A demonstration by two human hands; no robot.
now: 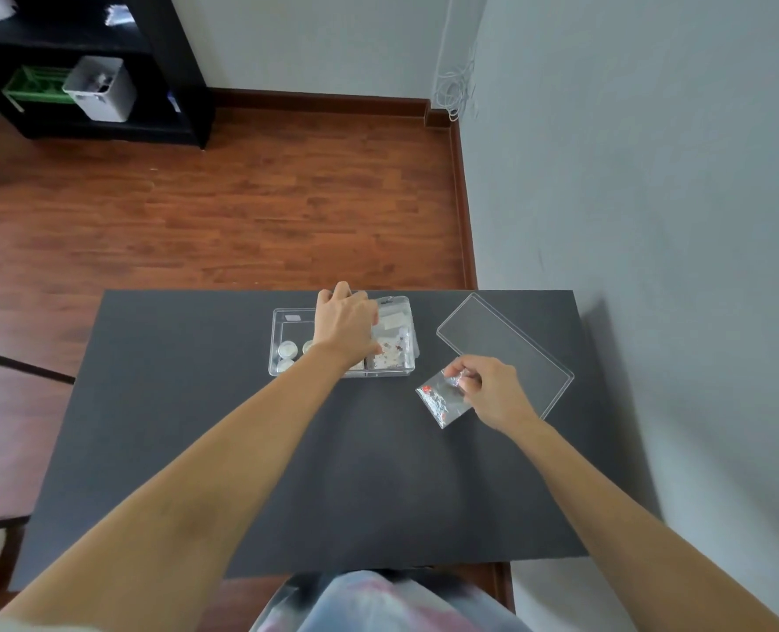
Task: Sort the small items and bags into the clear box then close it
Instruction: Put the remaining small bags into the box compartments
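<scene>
The small bag [442, 396] lies on the dark tabletop [196, 426] at about four o'clock from the clear box [282, 330], just beside its near right corner. It looks very light, thin and soft, probably slippery plastic with tiny red and white pieces loose inside, so I judge the best hold is a pinch at the top edge. The right hand [487, 390] pinches exactly there with its fingertips. The left hand [346, 323] reaches into the middle of the box, fingers curled; whether it grips something I cannot tell. In the box, round white items [287, 348] sit at the left, flat bags [394, 344] fill the right part. The clear lid [506, 348] lies at three o'clock, well apart.
</scene>
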